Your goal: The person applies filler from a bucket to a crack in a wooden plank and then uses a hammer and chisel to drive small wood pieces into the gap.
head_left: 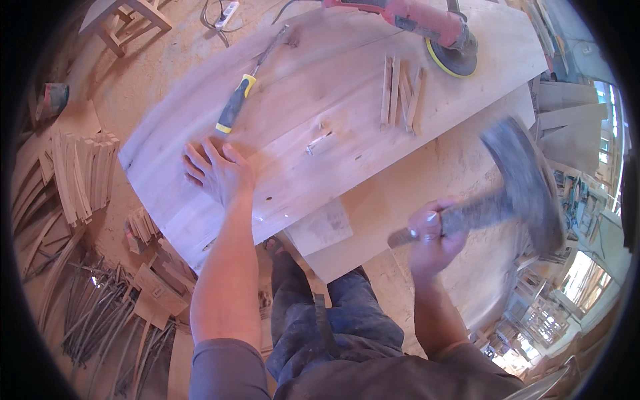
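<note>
My left hand [220, 172] lies on a wide wooden panel [347, 87], palm down and fingers spread, holding nothing. Just beyond the fingertips rests a chisel or screwdriver [237, 100] with a grey-and-yellow handle and a slim metal shank. My right hand [437, 237] is closed around the handle of a hammer [523, 180], raised to the right of the panel. Motion smears its big dark head, so its exact shape is unclear. Near the panel's middle, a small pale wood piece [322, 143] sits at a slot or notch.
A red power sander [433, 27] with a round pad lies on the panel's far side, near several thin wooden strips [401, 93]. Bundled wood pieces [83, 173] and metal rods [100, 320] crowd the left. A wooden stool [127, 23] stands at the far left.
</note>
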Available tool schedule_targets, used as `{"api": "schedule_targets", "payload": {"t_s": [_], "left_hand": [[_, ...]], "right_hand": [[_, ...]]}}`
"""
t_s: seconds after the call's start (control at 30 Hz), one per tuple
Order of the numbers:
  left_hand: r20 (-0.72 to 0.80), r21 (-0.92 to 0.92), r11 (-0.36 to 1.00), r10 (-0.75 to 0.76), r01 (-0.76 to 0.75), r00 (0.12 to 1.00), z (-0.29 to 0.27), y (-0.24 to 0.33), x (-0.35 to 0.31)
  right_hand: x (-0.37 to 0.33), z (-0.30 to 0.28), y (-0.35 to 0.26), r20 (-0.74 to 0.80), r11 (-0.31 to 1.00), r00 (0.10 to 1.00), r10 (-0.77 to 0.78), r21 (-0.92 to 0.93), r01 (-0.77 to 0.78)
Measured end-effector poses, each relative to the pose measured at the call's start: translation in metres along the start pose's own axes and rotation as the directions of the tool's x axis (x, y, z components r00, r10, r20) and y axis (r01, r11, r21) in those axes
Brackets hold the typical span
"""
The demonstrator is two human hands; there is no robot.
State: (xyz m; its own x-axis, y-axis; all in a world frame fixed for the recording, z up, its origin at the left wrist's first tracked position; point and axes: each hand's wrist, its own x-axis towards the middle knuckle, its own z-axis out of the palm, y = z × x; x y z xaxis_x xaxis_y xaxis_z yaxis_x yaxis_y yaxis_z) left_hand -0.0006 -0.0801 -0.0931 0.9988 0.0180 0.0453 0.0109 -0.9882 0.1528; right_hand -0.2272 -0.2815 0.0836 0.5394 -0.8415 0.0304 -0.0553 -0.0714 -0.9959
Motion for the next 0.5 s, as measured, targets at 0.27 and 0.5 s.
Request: {"api": "schedule_targets", "payload": {"t_s": [0.27,0.5], "left_hand": [[0.010,0.034,0.999,-0.018,0.018,1.000,-0.001,0.009,-0.001],[0.005,0.016,1.000,0.003,-0.003,1.000,-0.009,0.008,0.001]], "right_hand": [[0.007,0.023,0.083,0.399,0.597,0.806,0.438,-0.799,0.071],[0.032,0.027,-0.010,0.227,0.934,0.956,0.187,-0.343,-0.101]]}}
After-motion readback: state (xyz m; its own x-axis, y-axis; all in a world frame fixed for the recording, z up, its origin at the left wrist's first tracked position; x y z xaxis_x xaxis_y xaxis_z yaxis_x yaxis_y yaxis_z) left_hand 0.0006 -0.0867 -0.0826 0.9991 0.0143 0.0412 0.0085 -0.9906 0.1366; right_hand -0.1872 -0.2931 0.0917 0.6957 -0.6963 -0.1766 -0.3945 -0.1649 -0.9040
